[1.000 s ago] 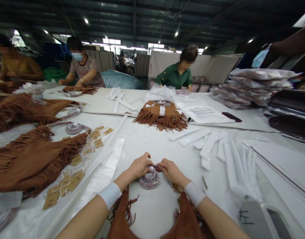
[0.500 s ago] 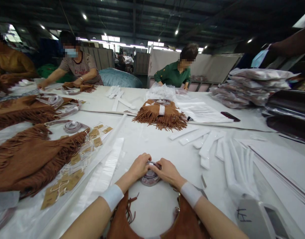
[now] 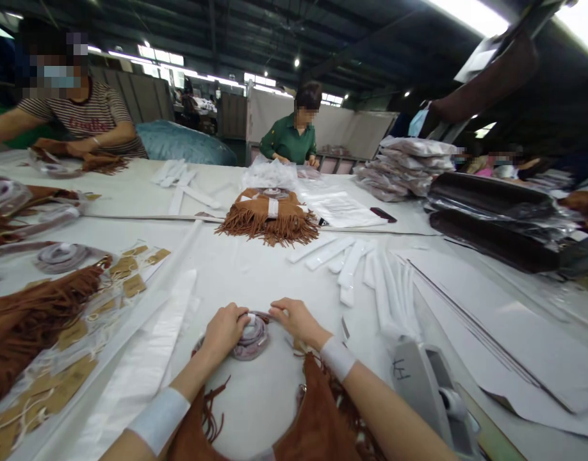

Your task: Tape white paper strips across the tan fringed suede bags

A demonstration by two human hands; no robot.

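Note:
A brown fringed suede bag (image 3: 307, 419) lies at the bottom of the view, its opening curving round bare table. Above that opening sits a coiled, plastic-wrapped strap (image 3: 252, 342). My left hand (image 3: 224, 333) is closed on the left side of the coil, fingertips at its upper edge. To the right, my right hand (image 3: 298, 321) pinches the strap where it runs off the top of the coil. Pale bands (image 3: 160, 419) wrap both wrists.
A folded fringed bag (image 3: 269, 218) lies ahead. White strips (image 3: 349, 259) and a grey tape dispenser (image 3: 419, 378) are at right. Paper tags (image 3: 73, 378) and another fringed bag (image 3: 44, 314) lie left. Two co-workers stand across the table; wrapped packages (image 3: 404, 166) are stacked back right.
My hands have moved apart; the right one has slid off the coil to the right along the strap. The view has turned right, and the coil sits slightly further left.

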